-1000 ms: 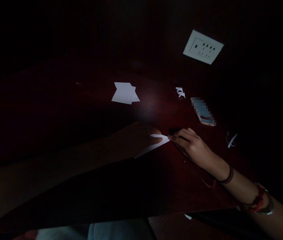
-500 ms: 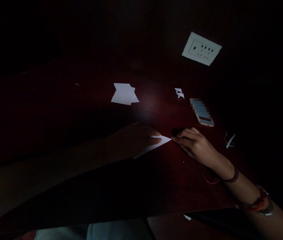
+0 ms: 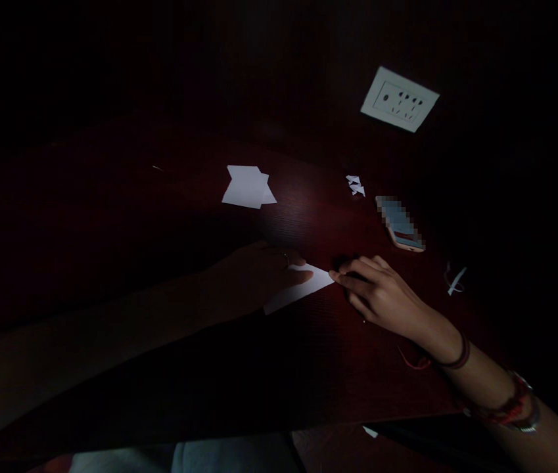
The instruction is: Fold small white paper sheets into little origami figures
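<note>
A folded white paper (image 3: 294, 294) with a pointed right end lies on the dark red table (image 3: 357, 387). My left hand (image 3: 261, 272) rests on it from the left, thumb and forefinger stretched out and apart, holding it down; that hand is in shadow and its other fingers are hard to see. At the paper's right tip is my right hand (image 3: 377, 289), its fingers closed together with the fingertips on that tip. Whether the thumb is beneath the paper is hidden.
Beyond my hands lie white paper sheets (image 3: 245, 186), a small folded paper piece (image 3: 356, 185) and a phone (image 3: 399, 223). A pale strip (image 3: 457, 281) is at the right. A wall socket (image 3: 399, 99) is at the back. A paper scrap (image 3: 370, 431) shows below the table edge.
My right hand has shifted slightly left along the paper's tip. My left fingers have drawn back a little to the left, so more of the paper shows.
</note>
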The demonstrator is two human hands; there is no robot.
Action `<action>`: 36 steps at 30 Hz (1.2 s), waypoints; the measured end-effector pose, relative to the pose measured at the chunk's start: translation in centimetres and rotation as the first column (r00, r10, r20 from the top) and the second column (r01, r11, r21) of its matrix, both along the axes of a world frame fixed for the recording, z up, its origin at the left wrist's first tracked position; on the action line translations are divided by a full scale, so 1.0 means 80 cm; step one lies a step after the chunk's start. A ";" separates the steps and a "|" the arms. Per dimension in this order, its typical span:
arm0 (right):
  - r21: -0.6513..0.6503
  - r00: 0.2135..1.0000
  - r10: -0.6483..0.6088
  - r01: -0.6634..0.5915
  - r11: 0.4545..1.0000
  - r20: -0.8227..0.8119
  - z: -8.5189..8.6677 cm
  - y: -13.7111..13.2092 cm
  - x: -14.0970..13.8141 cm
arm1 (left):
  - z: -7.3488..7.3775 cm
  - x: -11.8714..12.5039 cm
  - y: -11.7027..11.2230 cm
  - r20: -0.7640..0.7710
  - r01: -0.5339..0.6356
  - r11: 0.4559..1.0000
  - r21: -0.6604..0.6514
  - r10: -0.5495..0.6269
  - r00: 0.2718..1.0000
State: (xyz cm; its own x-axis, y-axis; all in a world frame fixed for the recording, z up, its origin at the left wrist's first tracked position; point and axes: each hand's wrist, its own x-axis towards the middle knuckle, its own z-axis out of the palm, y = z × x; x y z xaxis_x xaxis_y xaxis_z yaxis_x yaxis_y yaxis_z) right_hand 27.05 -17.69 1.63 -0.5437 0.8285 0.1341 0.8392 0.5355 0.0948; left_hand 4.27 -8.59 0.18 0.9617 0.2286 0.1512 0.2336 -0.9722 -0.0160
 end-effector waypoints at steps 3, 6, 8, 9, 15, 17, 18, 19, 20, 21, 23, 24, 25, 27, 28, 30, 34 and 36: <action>0.025 1.000 0.010 -0.010 1.000 -0.010 0.001 -0.001 0.002 | 0.002 -0.008 -0.004 0.007 -0.071 0.997 0.023 0.071 0.997; 0.040 0.992 0.013 -0.008 0.999 -0.125 0.001 0.001 0.004 | 0.004 -0.013 -0.008 0.025 -0.078 0.996 0.034 0.077 0.997; 0.031 0.974 0.015 -0.008 0.999 -0.225 0.001 0.006 0.002 | 0.003 -0.016 -0.009 0.037 -0.082 0.996 0.038 0.081 0.996; 0.022 0.962 0.018 -0.013 1.000 -0.273 0.001 0.010 -0.001 | 0.003 -0.016 -0.010 0.043 -0.081 0.996 0.041 0.080 0.996; -0.060 0.923 0.116 -0.148 0.987 -0.367 0.000 0.031 -0.030 | 0.009 -0.018 -0.012 0.015 -0.101 0.994 0.038 0.101 0.995; -0.069 0.924 0.130 -0.165 0.984 -0.361 -0.001 0.034 -0.035 | 0.010 -0.018 -0.011 0.008 -0.097 0.995 0.032 0.097 0.995; -0.069 0.924 0.134 -0.169 0.983 -0.359 -0.001 0.035 -0.037 | 0.010 -0.018 -0.011 0.009 -0.091 0.995 0.032 0.091 0.996; -0.070 0.924 0.138 -0.173 0.982 -0.357 -0.002 0.036 -0.037 | 0.009 -0.018 -0.010 0.013 -0.086 0.996 0.034 0.085 0.996; -0.070 0.925 0.142 -0.178 0.982 -0.353 -0.002 0.037 -0.037 | 0.008 -0.018 -0.010 0.015 -0.083 0.996 0.036 0.082 0.997; -0.073 0.927 0.143 -0.178 0.981 -0.346 -0.002 0.037 -0.037 | 0.007 -0.018 -0.009 0.015 -0.083 0.996 0.038 0.082 0.997; -0.076 0.936 0.137 -0.170 0.982 -0.324 -0.002 0.037 -0.035 | 0.004 -0.018 -0.009 0.004 -0.087 0.995 0.038 0.087 0.996; -0.077 0.942 0.135 -0.166 0.983 -0.308 -0.002 0.037 -0.033 | 0.004 -0.017 -0.008 -0.005 -0.091 0.995 0.036 0.091 0.996; -0.079 0.948 0.131 -0.160 0.984 -0.291 -0.001 0.037 -0.032 | 0.003 -0.017 -0.008 -0.012 -0.096 0.995 0.035 0.097 0.995; -0.077 0.956 0.128 -0.154 0.985 -0.264 0.000 0.034 -0.027 | 0.003 -0.016 -0.009 -0.020 -0.103 0.994 0.038 0.104 0.994; -0.078 0.958 0.129 -0.154 0.985 -0.255 0.001 0.032 -0.024 | 0.003 -0.015 -0.009 -0.018 -0.105 0.994 0.042 0.106 0.994; -0.079 0.960 0.137 -0.161 0.984 -0.244 0.003 0.028 -0.016 | 0.004 -0.014 -0.010 -0.022 -0.112 0.992 0.051 0.113 0.993; -0.065 0.961 0.167 -0.186 0.980 -0.221 0.004 0.017 0.005 | 0.002 -0.014 -0.011 -0.027 -0.131 0.989 0.065 0.133 0.991; -0.064 0.965 0.168 -0.184 0.981 -0.200 0.005 0.013 0.013 | 0.000 -0.015 -0.010 -0.015 -0.122 0.990 0.067 0.123 0.992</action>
